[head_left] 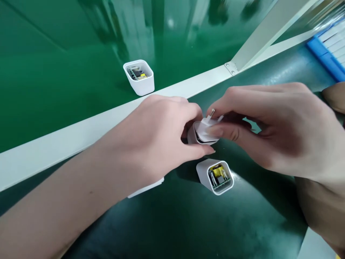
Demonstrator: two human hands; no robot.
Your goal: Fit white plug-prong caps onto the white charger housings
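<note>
My left hand (164,133) is closed round a white charger housing (192,135), thumb at the near side and fingers behind. Between thumb and fingers my right hand (269,126) pinches a white plug cap (206,129) with two metal pins pointing up. The cap sits tilted at the housing's mouth, with a dark gap along its near edge. Just nearer to me, an open charger housing (202,172) lies on its side, a circuit board and a yellow part showing inside. Part of another white piece (147,189) shows below my left wrist, mostly hidden.
Another open charger housing (141,87) with a board inside stands beyond the pale metal rail (88,133) that crosses the green work surface (161,223). A slanted pale post (265,36) rises from the rail. At the upper right is a blue tray (322,54) holding white pieces.
</note>
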